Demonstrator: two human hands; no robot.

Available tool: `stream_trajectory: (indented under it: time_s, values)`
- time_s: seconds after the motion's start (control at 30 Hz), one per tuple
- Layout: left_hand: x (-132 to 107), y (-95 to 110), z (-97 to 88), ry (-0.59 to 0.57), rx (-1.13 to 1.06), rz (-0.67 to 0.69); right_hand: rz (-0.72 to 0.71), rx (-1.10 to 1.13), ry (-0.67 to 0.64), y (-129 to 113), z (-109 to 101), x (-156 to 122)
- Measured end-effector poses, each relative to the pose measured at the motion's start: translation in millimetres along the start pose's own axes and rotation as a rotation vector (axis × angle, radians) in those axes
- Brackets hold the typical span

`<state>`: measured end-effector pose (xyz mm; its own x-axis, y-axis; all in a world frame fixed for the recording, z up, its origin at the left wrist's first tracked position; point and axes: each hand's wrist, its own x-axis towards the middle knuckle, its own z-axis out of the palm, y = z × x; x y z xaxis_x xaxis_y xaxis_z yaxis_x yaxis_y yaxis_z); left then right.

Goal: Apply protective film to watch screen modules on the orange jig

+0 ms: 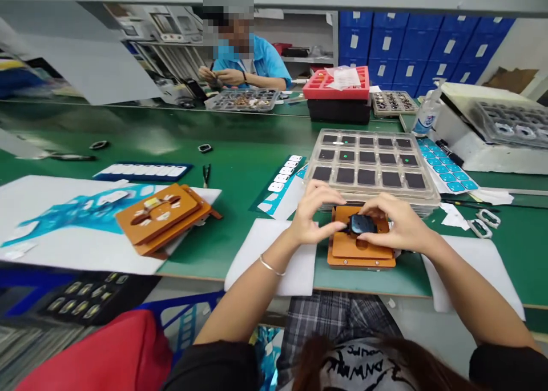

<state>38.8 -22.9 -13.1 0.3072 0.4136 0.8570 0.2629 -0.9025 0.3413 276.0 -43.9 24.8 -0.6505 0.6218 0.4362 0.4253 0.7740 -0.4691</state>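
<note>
A small dark blue rectangular part (362,224) rests on an orange-brown jig (360,248) at the near edge of the green table. My left hand (314,211) pinches the part's left side with curled fingers. My right hand (396,220) grips its right side and top the same way. Both hands meet over the jig. A clear tray (371,165) with rows of dark square parts lies just behind the jig.
A second orange jig (165,217) lies to the left on white paper. Sticker sheets (282,185), tweezers (206,175), a bottle (426,114), a red bin (338,84) and more trays surround. A person in blue works across the table (171,134).
</note>
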Motion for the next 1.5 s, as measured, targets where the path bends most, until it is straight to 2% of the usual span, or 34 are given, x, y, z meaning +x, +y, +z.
stream_trajectory:
  time_s: [0.07,0.17,0.27,0.4,0.73,0.83,0.93,1.07,1.17,1.23,1.37,1.43,1.5]
  values:
    - [1.0,3.5,0.7,-0.060,0.010,0.099,0.004,0.062,0.116,-4.8,0.0,-1.9]
    - [1.6,6.8,2.1,-0.071,-0.015,0.130,0.019,0.195,0.192,-13.0,2.6,-4.4]
    - [2.8,11.3,3.1,-0.077,-0.059,0.141,0.025,0.295,0.198,-20.4,8.3,-6.2]
    - [6.3,17.5,2.9,-0.107,-0.139,0.145,0.012,0.316,0.208,-29.8,13.8,-7.6]
    - [7.9,19.7,-1.6,-0.121,-0.152,0.167,-0.037,0.192,0.225,-38.7,9.4,-9.8]
    - [6.2,19.2,-2.0,-0.116,-0.178,0.185,-0.042,0.226,0.225,-38.2,10.8,-9.0]
    - [4.4,18.1,0.1,-0.090,-0.264,0.163,0.072,0.458,0.190,-36.2,13.6,-6.7]
    - [2.2,16.1,3.7,-0.016,-0.373,0.125,0.394,1.152,0.026,-32.2,18.3,-3.6]
    - [1.8,16.6,4.4,0.007,-0.295,0.140,0.524,1.560,-0.101,-32.3,22.2,-2.6]
    - [2.1,18.1,4.3,0.013,-0.224,0.144,0.567,1.663,-0.111,-34.4,25.1,-2.4]
    - [2.3,21.3,5.7,0.022,-0.134,0.179,0.590,1.718,-0.119,-39.9,31.9,-2.8]
    - [1.5,22.8,7.0,0.032,-0.132,0.170,0.561,1.703,-0.138,-40.9,35.2,-3.6]
    - [-0.1,24.2,8.0,0.049,-0.158,0.149,0.511,1.584,-0.066,-40.3,37.5,-4.9]
